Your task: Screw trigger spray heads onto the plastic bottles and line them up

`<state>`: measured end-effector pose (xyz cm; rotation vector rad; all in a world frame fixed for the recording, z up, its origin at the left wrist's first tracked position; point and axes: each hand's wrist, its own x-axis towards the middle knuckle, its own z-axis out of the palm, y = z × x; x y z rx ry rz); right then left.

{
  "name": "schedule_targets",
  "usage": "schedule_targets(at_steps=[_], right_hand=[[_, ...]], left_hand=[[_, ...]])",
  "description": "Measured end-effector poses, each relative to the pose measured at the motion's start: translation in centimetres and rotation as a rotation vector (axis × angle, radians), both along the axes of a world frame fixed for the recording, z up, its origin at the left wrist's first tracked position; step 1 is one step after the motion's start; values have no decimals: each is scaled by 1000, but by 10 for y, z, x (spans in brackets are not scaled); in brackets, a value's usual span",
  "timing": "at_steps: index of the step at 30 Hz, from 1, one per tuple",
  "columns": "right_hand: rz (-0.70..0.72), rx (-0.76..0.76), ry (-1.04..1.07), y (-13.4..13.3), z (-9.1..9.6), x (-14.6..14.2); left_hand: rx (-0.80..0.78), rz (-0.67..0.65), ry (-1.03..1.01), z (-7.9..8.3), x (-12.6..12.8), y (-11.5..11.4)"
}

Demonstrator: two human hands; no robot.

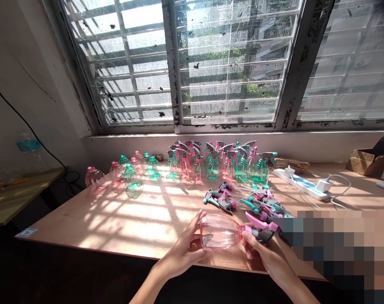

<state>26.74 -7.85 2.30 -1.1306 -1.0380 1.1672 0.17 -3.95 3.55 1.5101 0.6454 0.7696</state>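
Note:
A clear pink spray bottle (221, 231) lies sideways in the air above the table's front edge, its base to the left. My left hand (187, 247) is closed round the base end, thumb below and fingers above. At the neck, a pink and grey trigger sprayer head (260, 231) meets the bottle. My right hand (257, 247) is closed on the collar of that head. Whether the collar is fully seated on the neck I cannot tell. Just beyond my right hand lies a heap of loose trigger heads (266, 202) in pink, teal and grey.
Several open pink and green bottles (133, 179) stand at the back left. Bottles with sprayer heads (213, 166) crowd together below the window. A white power strip (301, 184) with plugged-in chargers and a cardboard box (367, 161) are on the right. The lower right is pixelated.

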Motion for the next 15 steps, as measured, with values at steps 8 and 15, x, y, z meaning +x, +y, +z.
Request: schedule_targets(at_steps=[8, 15], right_hand=[[6, -10, 19, -2, 0, -3], [10, 6, -29, 0, -5, 2]], left_hand=[[-38, 5, 17, 2, 0, -1], [-42, 6, -6, 1, 1, 0]])
